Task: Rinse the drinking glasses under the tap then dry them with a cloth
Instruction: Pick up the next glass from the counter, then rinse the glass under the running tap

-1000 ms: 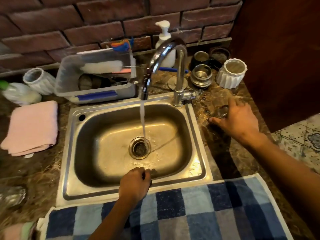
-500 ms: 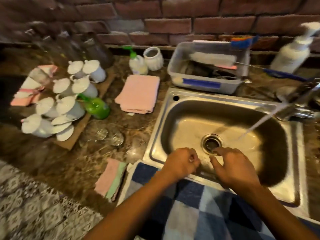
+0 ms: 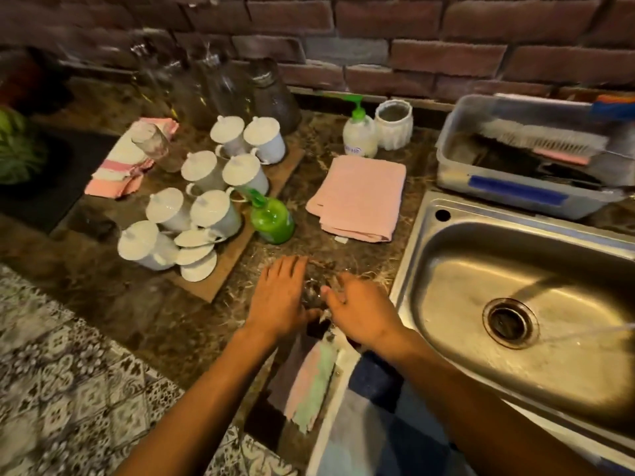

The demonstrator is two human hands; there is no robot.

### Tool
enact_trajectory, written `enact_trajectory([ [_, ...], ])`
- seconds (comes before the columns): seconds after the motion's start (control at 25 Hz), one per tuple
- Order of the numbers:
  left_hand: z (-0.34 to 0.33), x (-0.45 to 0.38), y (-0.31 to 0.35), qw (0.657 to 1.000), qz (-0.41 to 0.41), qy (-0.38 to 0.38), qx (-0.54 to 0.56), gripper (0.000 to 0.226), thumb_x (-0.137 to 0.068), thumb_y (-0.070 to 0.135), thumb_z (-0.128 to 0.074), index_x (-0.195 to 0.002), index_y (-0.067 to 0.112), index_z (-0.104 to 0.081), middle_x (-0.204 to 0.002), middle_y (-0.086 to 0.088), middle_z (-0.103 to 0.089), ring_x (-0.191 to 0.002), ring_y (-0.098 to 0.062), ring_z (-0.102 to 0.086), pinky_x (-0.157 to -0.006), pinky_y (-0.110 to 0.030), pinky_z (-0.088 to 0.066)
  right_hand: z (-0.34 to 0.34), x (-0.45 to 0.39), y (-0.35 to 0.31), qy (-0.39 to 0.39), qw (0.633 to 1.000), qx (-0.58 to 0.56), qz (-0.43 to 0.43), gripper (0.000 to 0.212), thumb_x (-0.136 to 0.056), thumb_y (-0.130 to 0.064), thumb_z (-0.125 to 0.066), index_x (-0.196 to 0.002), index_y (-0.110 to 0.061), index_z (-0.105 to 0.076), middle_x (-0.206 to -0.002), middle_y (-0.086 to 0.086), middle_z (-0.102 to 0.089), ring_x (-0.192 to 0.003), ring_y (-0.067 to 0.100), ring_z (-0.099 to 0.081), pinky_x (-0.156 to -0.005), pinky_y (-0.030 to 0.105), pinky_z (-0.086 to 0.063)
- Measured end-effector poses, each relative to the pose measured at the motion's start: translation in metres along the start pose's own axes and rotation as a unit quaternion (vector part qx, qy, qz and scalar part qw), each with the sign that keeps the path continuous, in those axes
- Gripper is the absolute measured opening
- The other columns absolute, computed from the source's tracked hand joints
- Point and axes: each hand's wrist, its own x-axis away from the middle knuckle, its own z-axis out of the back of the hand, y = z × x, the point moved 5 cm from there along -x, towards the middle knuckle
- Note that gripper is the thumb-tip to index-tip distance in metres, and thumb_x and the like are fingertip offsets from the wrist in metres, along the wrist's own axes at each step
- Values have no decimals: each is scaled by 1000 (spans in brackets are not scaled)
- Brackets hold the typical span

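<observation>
While water runs into the sink (image 3: 412,255), your left hand (image 3: 280,298) and right hand (image 3: 360,309) close around a drinking glass (image 3: 312,293) on the counter just left of it; whether either grips is unclear. Rinsing appears unstarted for this glass, with the pink cloth (image 3: 359,197) lying untouched.

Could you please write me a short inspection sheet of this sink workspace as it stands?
Surface: dark marbled counter, wet by the sink.
Job's things: clear drinking glass between both hands; water running into the sink; folded pink cloth.
Clutter: white cups on a board, green bottle, soap dispenser, tub with brushes.
Grip: left hand and right hand flank the glass; hold unclear.
Cables: nothing seen.
Surroundings: brick wall, patterned floor.
</observation>
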Motion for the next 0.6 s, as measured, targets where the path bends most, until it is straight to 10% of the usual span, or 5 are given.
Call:
enact_trajectory([
  [0.6,-12,-33,-17,995,-94,-21,14,91,-71,56,-62,-146,11,-39,-137,-6,-51,-133,-23,-40,-125,-46,-7,-35,-39,-11,12,993,-1,-115,16,-90,-24,-54,-78,-15,-61,-87,12,-71,-77,30,-67,-65,33,-51],
])
